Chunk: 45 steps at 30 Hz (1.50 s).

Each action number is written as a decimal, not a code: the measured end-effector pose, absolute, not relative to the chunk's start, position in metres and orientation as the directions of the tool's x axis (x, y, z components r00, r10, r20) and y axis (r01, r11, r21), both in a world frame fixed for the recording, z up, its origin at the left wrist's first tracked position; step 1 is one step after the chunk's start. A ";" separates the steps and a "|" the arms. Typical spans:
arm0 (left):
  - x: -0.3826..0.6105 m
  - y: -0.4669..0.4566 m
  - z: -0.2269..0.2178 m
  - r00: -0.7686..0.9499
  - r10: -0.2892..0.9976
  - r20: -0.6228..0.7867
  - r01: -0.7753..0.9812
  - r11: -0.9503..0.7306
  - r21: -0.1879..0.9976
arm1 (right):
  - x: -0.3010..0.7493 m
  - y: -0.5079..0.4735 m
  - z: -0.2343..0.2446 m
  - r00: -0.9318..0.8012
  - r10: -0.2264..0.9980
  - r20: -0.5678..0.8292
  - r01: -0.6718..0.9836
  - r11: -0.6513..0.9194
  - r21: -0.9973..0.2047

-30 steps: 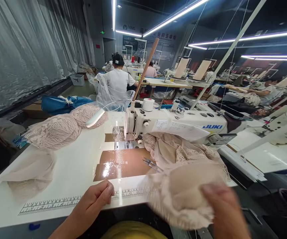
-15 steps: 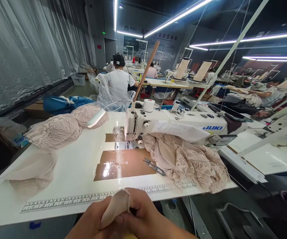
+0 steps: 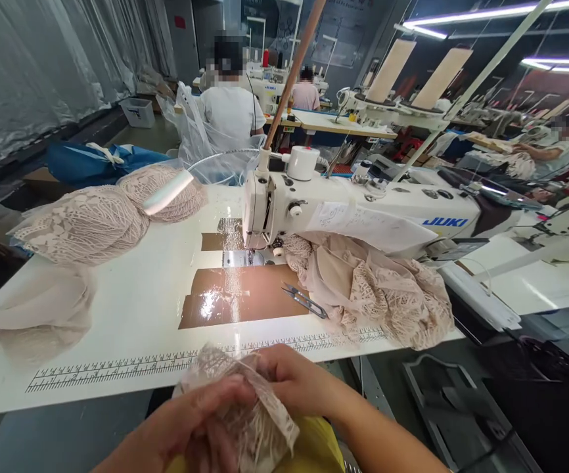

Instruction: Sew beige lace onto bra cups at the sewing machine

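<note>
Between my two hands, just in front of the table's near edge, is a piece of beige lace fabric (image 3: pixel 259 420). My left hand (image 3: pixel 190 420) is closed on its left part, the lower fingers blurred and partly covered by it. My right hand (image 3: pixel 289 378) pinches the upper right part, with a strip of lace hanging below the fingers. Beyond them stands a white sewing machine (image 3: pixel 353 197). Thread snips (image 3: pixel 305 301) lie on the brown covering (image 3: pixel 240 295) in front of its needle. A heap of beige lace (image 3: pixel 387 295) rests to their right.
Lace cup-shaped pieces (image 3: pixel 85 223) and a sheer beige piece (image 3: pixel 43 312) lie on the table's left side. A printed ruler (image 3: pixel 117 368) runs along the front edge. A lamp (image 3: pixel 169 192) arches over the lace. A co-worker (image 3: pixel 230 105) sits ahead.
The fabric has been turned and opened out, so its lace and a hanging strip now show. My hands have moved apart slightly. The view has tilted downward.
</note>
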State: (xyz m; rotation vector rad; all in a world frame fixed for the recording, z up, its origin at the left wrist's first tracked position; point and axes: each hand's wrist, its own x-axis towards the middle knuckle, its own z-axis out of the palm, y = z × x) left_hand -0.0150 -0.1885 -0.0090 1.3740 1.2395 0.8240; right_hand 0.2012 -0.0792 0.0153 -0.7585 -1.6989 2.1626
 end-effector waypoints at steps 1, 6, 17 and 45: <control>-0.015 -0.183 -0.007 0.219 0.968 -0.124 0.301 0.053 0.952 | 0.199 -0.082 0.011 -0.871 0.432 -0.233 0.062 -0.374 -0.925; -0.009 -0.141 0.007 0.304 0.942 -0.140 0.339 0.030 0.940 | 0.194 -0.090 0.005 -0.886 0.397 -0.239 -0.047 -0.590 -0.806; -0.008 -0.126 0.010 0.409 0.879 -0.246 0.014 0.264 0.965 | 0.211 -0.077 -0.009 -0.619 0.785 0.004 0.013 0.015 -1.000; 0.015 -0.120 0.005 0.123 0.943 -0.311 -0.108 0.324 0.940 | 0.198 -0.070 -0.004 -0.580 0.811 -0.074 0.039 -0.064 -0.997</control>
